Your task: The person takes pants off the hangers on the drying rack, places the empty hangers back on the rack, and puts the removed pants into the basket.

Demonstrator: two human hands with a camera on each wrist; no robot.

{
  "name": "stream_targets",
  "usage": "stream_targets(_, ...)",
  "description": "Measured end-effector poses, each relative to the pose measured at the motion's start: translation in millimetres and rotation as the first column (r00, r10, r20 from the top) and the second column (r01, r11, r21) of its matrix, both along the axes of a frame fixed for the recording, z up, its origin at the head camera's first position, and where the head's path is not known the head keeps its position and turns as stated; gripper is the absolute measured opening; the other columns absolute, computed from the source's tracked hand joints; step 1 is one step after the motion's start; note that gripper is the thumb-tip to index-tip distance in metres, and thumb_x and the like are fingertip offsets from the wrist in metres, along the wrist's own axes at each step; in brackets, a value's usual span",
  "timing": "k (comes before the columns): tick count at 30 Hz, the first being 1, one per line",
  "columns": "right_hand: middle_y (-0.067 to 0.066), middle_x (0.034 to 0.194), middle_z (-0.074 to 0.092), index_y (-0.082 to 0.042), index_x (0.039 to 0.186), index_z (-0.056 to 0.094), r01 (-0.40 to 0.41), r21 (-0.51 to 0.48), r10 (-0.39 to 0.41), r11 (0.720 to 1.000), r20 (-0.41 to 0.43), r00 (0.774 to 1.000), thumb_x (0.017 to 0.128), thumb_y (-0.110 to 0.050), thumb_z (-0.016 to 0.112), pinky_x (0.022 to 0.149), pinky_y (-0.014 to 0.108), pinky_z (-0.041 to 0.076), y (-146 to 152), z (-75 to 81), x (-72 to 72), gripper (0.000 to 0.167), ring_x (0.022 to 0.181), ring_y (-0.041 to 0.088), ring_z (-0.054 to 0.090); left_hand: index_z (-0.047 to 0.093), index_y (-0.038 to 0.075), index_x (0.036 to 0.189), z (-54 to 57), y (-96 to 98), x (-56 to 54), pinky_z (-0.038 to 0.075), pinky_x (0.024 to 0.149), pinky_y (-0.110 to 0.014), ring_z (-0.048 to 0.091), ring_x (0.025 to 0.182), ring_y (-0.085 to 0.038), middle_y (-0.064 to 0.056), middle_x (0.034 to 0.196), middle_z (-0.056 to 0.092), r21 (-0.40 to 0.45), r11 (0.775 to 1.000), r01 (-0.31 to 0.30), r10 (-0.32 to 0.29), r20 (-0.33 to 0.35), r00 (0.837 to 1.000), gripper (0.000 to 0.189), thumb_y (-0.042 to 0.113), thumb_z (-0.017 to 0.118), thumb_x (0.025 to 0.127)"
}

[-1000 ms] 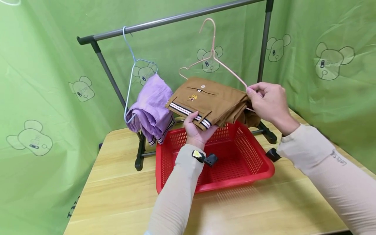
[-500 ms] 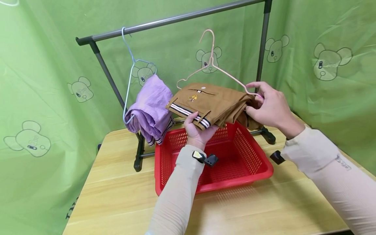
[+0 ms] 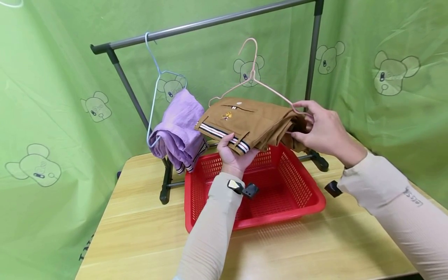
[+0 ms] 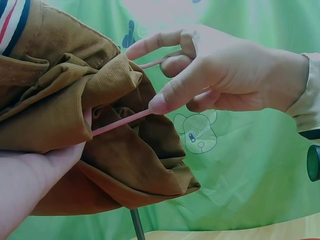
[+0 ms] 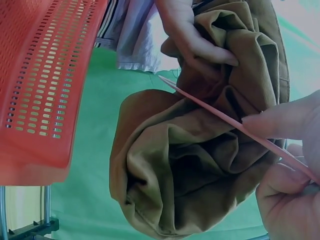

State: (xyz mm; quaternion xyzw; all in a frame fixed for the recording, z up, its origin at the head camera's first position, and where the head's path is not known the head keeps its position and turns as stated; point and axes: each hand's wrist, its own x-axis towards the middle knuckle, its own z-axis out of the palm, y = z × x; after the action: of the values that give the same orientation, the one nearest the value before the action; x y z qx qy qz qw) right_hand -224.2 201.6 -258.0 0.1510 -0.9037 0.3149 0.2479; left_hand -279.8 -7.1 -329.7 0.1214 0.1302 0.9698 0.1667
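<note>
Folded brown trousers (image 3: 259, 116) with a striped waistband and a small yellow emblem are held up over the red basket. My left hand (image 3: 236, 157) grips them at the waistband, thumb on top and the other fingers hidden underneath. My right hand (image 3: 323, 126) pinches the right corner of a pink wire hanger (image 3: 274, 92). The hanger's hook points up, free of the rail, and its shoulders rise behind the trousers. In the left wrist view, its lower bar (image 4: 120, 123) runs into the brown folds. The right wrist view shows this pink bar (image 5: 220, 115) crossing the bunched legs.
A red perforated basket (image 3: 280, 216) stands on the wooden table (image 3: 140, 225) below my hands. Behind it is a grey metal rack (image 3: 210, 24). From its rail hangs a blue hanger (image 3: 154, 97) carrying purple trousers (image 3: 180, 124). Green printed curtain (image 3: 45, 97) surrounds the table.
The pink hanger has come down and a little left with my right hand, whose fingers now spread round its corner. My left hand and the brown trousers have stayed almost in place.
</note>
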Motion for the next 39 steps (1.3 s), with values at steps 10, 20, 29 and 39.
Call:
stream_targets(10, 0.015, 0.08, 0.058, -0.007, 0.134, 0.046, 0.004, 0.033, -0.004, 0.999, 0.018, 1.0, 0.072, -0.009, 0.085, 0.06, 0.038, 0.037, 1.3, -1.4, 0.3, 0.072, 0.068, 0.024, 0.051, 0.049, 0.012, 0.118, 0.1, -0.9, 2.5, 0.029, 0.098, -0.049, 0.053, 0.106, -0.02, -0.002, 0.115, 0.057, 0.028, 1.0, -0.002, 0.002, -0.007, 1.0, 0.083, 0.022, 0.083, 0.044)
stream_targets(20, 0.02, 0.084, 0.064, -0.006, 0.131, 0.048, 0.011, 0.026, -0.011, 1.0, 0.001, 1.0, 0.074, -0.009, 0.083, 0.061, 0.04, 0.038, -0.9, -3.0, 4.2, 0.067, 0.066, 0.025, 0.055, 0.05, 0.011, 0.117, 4.5, -1.9, 3.1, 0.033, 0.094, -0.047, 0.054, 0.104, -0.02, -0.002, 0.114, 0.057, 0.025, 1.0, -0.013, 0.013, -0.002, 1.0, 0.081, 0.022, 0.083, 0.044)
stream_targets(29, 0.021, 0.084, 0.066, -0.002, 0.126, 0.052, 0.035, 0.086, -0.027, 0.996, -0.091, 0.995, 0.072, -0.008, 0.083, 0.064, 0.047, 0.041, -3.5, -4.2, 5.6, 0.063, 0.069, 0.031, 0.058, 0.05, 0.011, 0.116, 8.5, -2.6, 2.3, 0.031, 0.096, -0.047, 0.054, 0.103, -0.02, -0.002, 0.112, 0.057, 0.037, 0.999, -0.023, 0.023, 0.013, 1.0, 0.081, 0.021, 0.082, 0.043)
stream_targets(39, 0.029, 0.114, 0.062, 0.006, 0.116, 0.056, 0.01, 0.103, 0.004, 0.995, -0.132, 0.991, 0.071, -0.004, 0.082, 0.084, 0.06, 0.043, -5.0, -7.8, 7.6, 0.053, 0.103, 0.046, 0.06, 0.049, 0.011, 0.117, 8.1, -2.9, 3.3, 0.031, 0.097, -0.047, 0.054, 0.105, -0.02, -0.003, 0.114, 0.057, 0.048, 0.999, -0.022, 0.022, -0.004, 1.0, 0.084, 0.021, 0.084, 0.041)
